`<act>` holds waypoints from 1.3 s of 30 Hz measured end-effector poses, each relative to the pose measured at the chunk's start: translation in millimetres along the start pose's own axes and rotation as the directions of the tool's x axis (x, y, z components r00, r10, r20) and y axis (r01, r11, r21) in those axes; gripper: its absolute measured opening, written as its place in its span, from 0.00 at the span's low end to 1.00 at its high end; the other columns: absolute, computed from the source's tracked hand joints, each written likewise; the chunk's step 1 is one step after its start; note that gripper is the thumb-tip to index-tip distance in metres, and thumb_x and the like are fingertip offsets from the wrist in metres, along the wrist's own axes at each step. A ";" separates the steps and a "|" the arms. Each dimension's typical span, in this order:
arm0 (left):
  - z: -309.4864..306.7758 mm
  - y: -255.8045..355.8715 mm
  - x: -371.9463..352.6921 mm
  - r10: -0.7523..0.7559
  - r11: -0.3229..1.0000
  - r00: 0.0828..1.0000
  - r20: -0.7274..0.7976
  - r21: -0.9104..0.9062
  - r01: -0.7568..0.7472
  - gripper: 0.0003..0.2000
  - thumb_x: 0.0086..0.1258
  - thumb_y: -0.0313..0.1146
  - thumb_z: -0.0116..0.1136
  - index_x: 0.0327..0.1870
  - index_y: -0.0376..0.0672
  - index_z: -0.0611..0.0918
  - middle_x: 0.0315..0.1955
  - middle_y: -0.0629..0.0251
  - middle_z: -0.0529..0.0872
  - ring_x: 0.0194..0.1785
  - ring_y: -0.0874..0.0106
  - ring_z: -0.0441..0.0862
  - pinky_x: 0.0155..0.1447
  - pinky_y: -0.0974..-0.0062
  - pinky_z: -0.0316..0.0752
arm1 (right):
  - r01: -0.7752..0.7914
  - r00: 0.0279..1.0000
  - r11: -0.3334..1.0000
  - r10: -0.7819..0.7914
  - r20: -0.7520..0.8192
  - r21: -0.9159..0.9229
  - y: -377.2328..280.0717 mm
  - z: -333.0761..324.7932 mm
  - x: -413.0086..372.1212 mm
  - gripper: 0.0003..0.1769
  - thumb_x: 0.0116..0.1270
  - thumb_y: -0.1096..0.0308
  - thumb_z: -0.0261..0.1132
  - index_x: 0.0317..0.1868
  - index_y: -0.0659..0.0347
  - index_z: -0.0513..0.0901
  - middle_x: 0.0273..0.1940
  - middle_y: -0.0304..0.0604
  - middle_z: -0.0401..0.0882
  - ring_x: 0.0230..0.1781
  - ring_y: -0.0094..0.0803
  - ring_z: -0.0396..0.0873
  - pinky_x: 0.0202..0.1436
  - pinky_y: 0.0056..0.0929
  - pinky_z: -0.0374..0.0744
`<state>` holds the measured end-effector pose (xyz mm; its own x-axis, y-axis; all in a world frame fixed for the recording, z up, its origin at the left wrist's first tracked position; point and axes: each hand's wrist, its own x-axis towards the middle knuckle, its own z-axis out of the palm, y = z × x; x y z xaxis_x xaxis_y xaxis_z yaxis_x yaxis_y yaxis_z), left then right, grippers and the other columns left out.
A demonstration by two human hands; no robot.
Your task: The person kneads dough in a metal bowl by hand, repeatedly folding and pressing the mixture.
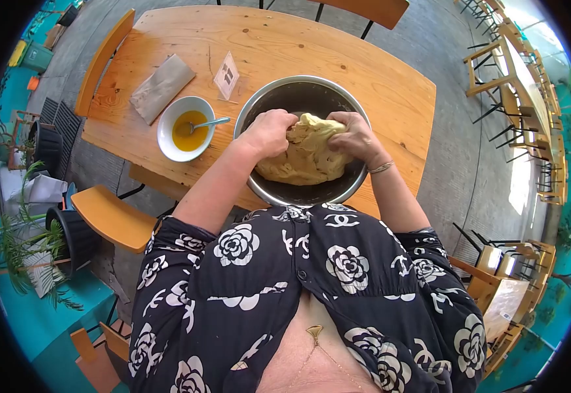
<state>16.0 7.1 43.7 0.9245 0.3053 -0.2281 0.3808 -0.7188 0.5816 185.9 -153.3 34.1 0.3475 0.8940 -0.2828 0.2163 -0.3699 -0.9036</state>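
Observation:
A large lump of yellowish dough (pixel 308 157) lies in a wide metal bowl (pixel 251 112) at the near edge of the wooden table. My left hand (pixel 270 133) has its fingers closed on the dough's left upper side. On the other side, my right hand (pixel 357 136) grips the dough's upper right part, with a bracelet at its wrist. Between the two hands a fold of dough rises toward the far rim. My fingertips are partly hidden behind and in the dough.
Left of the metal bowl stands a white bowl (pixel 186 153) of yellow liquid, with a spoon (pixel 210 123) resting in it. Beyond lie a brown paper packet (pixel 161 88) and a small numbered card (pixel 226 76). Chairs (pixel 114 218) surround the table (pixel 285 46).

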 end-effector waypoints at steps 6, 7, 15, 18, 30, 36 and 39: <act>-9.4 7.0 -19.2 -0.057 0.995 0.995 -0.080 -0.082 0.051 0.17 0.55 0.14 0.51 0.47 0.36 0.80 0.46 0.50 0.82 0.55 0.49 0.78 0.59 0.59 0.74 | -0.020 0.957 0.936 -0.085 0.278 0.353 -31.2 -23.2 -12.0 0.15 0.38 0.78 0.66 0.32 0.62 0.83 0.28 0.29 0.79 0.29 0.17 0.74 0.36 0.19 0.75; -10.7 6.7 -19.9 -0.046 0.995 0.994 -0.097 -0.096 0.037 0.17 0.56 0.15 0.51 0.47 0.36 0.80 0.46 0.50 0.82 0.55 0.49 0.78 0.59 0.59 0.74 | -0.003 0.944 0.933 -0.116 0.310 0.359 -40.1 -26.4 -13.8 0.16 0.37 0.79 0.66 0.32 0.62 0.82 0.29 0.30 0.78 0.30 0.17 0.74 0.37 0.19 0.75; 18.9 -2.5 -14.9 -0.186 0.981 0.982 -0.042 -0.065 0.184 0.14 0.66 0.22 0.51 0.52 0.35 0.75 0.47 0.40 0.80 0.56 0.46 0.76 0.61 0.56 0.73 | 0.030 0.996 0.828 -0.074 -0.057 -0.560 -28.5 -0.2 15.9 0.36 0.46 0.64 0.79 0.57 0.68 0.80 0.47 0.52 0.84 0.52 0.43 0.82 0.61 0.33 0.77; 16.8 7.9 -24.0 -0.049 0.994 0.977 -0.208 0.081 0.067 0.21 0.65 0.26 0.60 0.59 0.35 0.73 0.56 0.41 0.76 0.64 0.45 0.72 0.66 0.57 0.71 | 0.020 0.978 0.738 -0.155 -0.140 -0.675 -44.7 12.7 -8.4 0.38 0.52 0.64 0.77 0.63 0.68 0.76 0.56 0.59 0.79 0.60 0.53 0.77 0.65 0.41 0.75; 48.9 12.9 -19.8 -0.019 0.834 0.988 0.153 0.547 -0.069 0.37 0.52 0.44 0.76 0.63 0.38 0.76 0.65 0.50 0.74 0.78 0.45 0.56 0.80 0.41 0.41 | 0.300 0.945 0.215 -0.202 0.258 -0.929 -1.8 66.5 -18.6 0.22 0.52 0.69 0.70 0.47 0.71 0.81 0.47 0.51 0.82 0.61 0.45 0.74 0.67 0.47 0.65; 23.1 37.1 -10.2 -0.197 0.779 0.943 0.268 0.627 -0.016 0.23 0.58 0.39 0.65 0.55 0.41 0.85 0.54 0.51 0.85 0.76 0.47 0.62 0.79 0.35 0.34 | 0.157 0.984 0.315 -0.129 0.122 -0.936 1.8 72.2 10.5 0.07 0.49 0.68 0.68 0.31 0.55 0.88 0.34 0.45 0.86 0.47 0.38 0.82 0.60 0.44 0.65; 15.7 35.1 -7.4 -0.227 0.791 0.945 0.237 0.611 0.036 0.18 0.58 0.38 0.64 0.49 0.42 0.88 0.50 0.51 0.87 0.75 0.47 0.64 0.79 0.37 0.32 | 0.113 0.994 0.404 -0.038 0.106 -0.908 7.0 66.3 12.8 0.07 0.47 0.67 0.68 0.29 0.55 0.88 0.32 0.46 0.85 0.46 0.38 0.82 0.59 0.43 0.65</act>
<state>22.8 -30.2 53.5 0.7903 0.3034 -0.5323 0.3431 -0.9390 -0.0259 131.4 -127.7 2.8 0.2399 0.9294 -0.2806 0.9549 -0.2780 -0.1045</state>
